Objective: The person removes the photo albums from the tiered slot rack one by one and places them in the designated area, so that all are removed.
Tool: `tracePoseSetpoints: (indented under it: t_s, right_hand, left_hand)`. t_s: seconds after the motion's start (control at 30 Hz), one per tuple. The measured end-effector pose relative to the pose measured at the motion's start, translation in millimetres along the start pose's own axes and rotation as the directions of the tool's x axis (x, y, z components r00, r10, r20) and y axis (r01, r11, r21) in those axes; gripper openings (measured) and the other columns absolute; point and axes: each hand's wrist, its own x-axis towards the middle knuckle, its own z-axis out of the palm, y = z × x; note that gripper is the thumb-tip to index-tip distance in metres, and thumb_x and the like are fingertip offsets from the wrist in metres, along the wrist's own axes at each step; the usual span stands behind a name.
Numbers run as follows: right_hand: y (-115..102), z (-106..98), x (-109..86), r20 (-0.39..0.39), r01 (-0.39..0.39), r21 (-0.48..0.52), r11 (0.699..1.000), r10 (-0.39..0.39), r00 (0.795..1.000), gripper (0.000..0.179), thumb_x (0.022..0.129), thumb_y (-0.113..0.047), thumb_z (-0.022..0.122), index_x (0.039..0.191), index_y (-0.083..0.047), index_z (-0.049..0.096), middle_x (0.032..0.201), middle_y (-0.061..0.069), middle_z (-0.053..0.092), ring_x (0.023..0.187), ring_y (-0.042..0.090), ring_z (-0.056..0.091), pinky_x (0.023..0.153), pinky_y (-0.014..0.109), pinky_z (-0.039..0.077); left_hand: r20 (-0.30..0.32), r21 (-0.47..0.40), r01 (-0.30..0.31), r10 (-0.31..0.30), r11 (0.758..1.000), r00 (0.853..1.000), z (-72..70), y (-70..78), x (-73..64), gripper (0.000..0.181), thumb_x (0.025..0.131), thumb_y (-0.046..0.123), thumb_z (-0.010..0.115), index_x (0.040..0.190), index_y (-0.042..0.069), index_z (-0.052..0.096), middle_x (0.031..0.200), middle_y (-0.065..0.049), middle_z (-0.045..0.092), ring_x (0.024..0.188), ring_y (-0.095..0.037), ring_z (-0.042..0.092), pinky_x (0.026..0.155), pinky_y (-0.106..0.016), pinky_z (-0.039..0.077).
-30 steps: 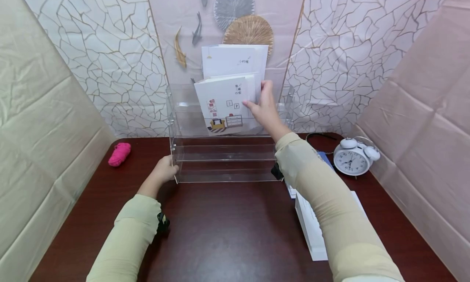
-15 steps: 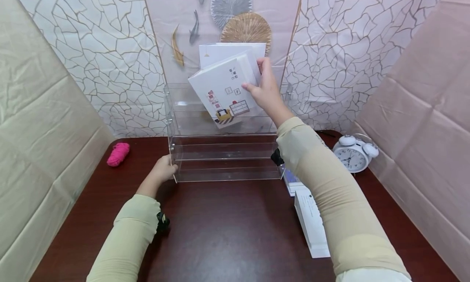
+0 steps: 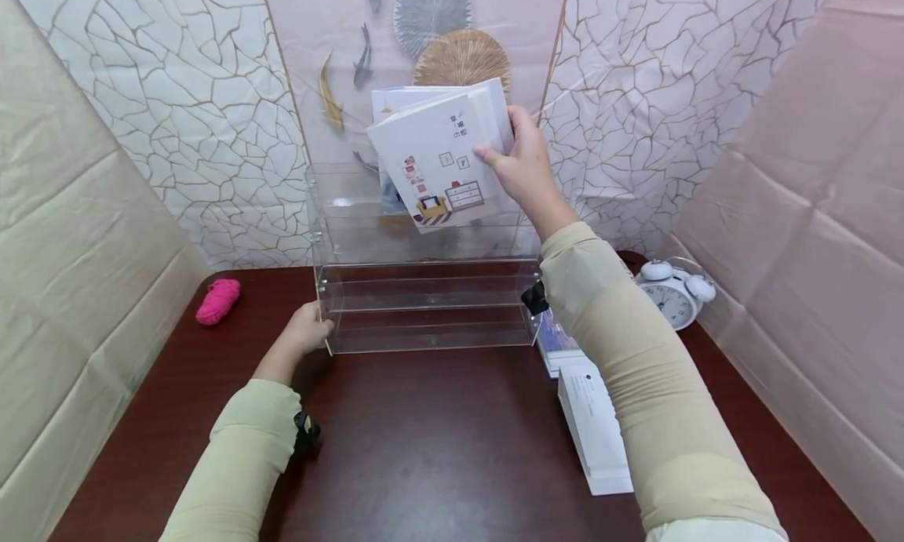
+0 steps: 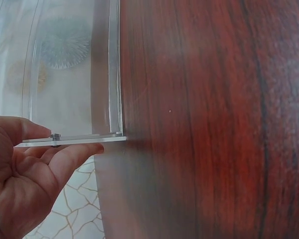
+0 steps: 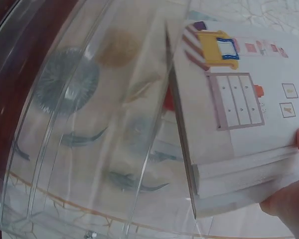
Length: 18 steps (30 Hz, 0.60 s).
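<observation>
My right hand (image 3: 526, 161) grips a white picture-covered book (image 3: 431, 146) by its right edge, thumb across the cover. The book is tilted and raised over the upper part of a clear acrylic rack (image 3: 431, 340). Drawings of a yellow chair and a chest of drawers show on its cover, also in the right wrist view. Behind it, mostly hidden, is another white book (image 3: 395, 99). My left hand (image 3: 305, 329) pinches the rack's left side panel; in the left wrist view the thumb and fingers lie on opposite sides of that panel (image 4: 84, 140).
Under and beside my right forearm lie a white box-like item (image 3: 593, 432) and a bluish-purple book (image 3: 554, 338). A white alarm clock (image 3: 671, 299) stands at the back right. Pink yarn (image 3: 219, 301) lies at the back left. A patterned cloth backdrop (image 3: 636, 110) rises behind the rack.
My right hand has lifted the book and tilted it, its lower edge rising higher over the rack. The left hand keeps its hold on the side panel. The head view has shifted slightly.
</observation>
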Motion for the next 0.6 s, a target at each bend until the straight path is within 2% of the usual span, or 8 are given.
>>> tracePoseSetpoints:
  t_s: [0.1, 0.2, 0.3, 0.43, 0.53, 0.6]
  right_hand:
    - [-1, -1, -0.6, 0.026, 0.012, 0.001, 1.0, -0.012, 1.0, 0.046, 0.08, -0.001, 0.071, 0.118, 0.001, 0.046, 0.11, 0.01, 0.057, 0.098, 0.016, 0.051, 0.085, 0.026, 0.042]
    - [-3, -3, -1.3, 0.055, 0.057, -0.012, 0.998, -0.057, 0.997, 0.044, 0.078, 0.0, 0.072, 0.114, 0.001, 0.046, 0.108, 0.01, 0.058, 0.097, 0.016, 0.052, 0.084, 0.028, 0.043]
    - [-6, -4, -3.3, 0.079, 0.09, 0.019, 0.996, -0.091, 0.993, 0.042, 0.077, 0.003, 0.072, 0.11, 0.001, 0.045, 0.106, 0.011, 0.059, 0.096, 0.018, 0.053, 0.084, 0.03, 0.044]
    - [-10, -6, -13.3, 0.089, 0.076, 0.185, 0.98, -0.094, 0.992, 0.037, 0.074, 0.012, 0.069, 0.1, 0.0, 0.045, 0.104, 0.015, 0.059, 0.096, 0.021, 0.055, 0.084, 0.032, 0.045]
    - [-11, -8, -21.8, 0.079, 0.063, 0.307, 0.95, -0.091, 0.993, 0.038, 0.072, 0.017, 0.067, 0.094, -0.004, 0.045, 0.101, 0.014, 0.059, 0.095, 0.023, 0.056, 0.083, 0.034, 0.045]
    - [-14, -11, -26.9, 0.057, 0.064, 0.354, 0.933, -0.09, 0.994, 0.04, 0.071, 0.019, 0.067, 0.092, -0.007, 0.045, 0.1, 0.012, 0.059, 0.095, 0.023, 0.056, 0.083, 0.034, 0.046]
  left_hand:
    - [0.007, -0.01, -0.005, 0.005, 1.0, 1.0, -0.7, -1.4, 0.5, 0.041, 0.087, -0.003, 0.043, 0.126, -0.016, 0.044, 0.1, -0.029, 0.059, 0.078, -0.028, 0.056, 0.064, -0.032, 0.048]
    - [-0.005, -0.005, -0.018, 0.018, 1.0, 1.0, -1.9, -1.6, 1.4, 0.04, 0.087, -0.003, 0.043, 0.125, -0.016, 0.045, 0.1, -0.028, 0.06, 0.078, -0.029, 0.057, 0.064, -0.033, 0.048]
    - [-0.018, 0.008, -0.02, 0.02, 1.0, 1.0, -3.7, -1.2, 1.7, 0.04, 0.087, -0.004, 0.043, 0.125, -0.016, 0.045, 0.1, -0.028, 0.06, 0.079, -0.029, 0.056, 0.066, -0.034, 0.047]
    - [-0.009, 0.0, -0.01, 0.01, 1.0, 1.0, -3.1, -1.5, 0.3, 0.038, 0.088, -0.004, 0.042, 0.124, -0.016, 0.045, 0.099, -0.028, 0.06, 0.078, -0.027, 0.055, 0.066, -0.034, 0.046]
    - [-0.01, -0.006, -0.012, 0.012, 1.0, 1.0, -1.3, -2.1, -0.7, 0.036, 0.088, -0.004, 0.042, 0.121, -0.017, 0.046, 0.097, -0.027, 0.06, 0.078, -0.027, 0.054, 0.067, -0.034, 0.046]
    - [-0.02, -0.004, -0.015, 0.015, 1.0, 1.0, -0.8, -2.2, -1.2, 0.033, 0.088, -0.004, 0.043, 0.118, -0.017, 0.048, 0.095, -0.027, 0.061, 0.08, -0.027, 0.053, 0.069, -0.035, 0.045]
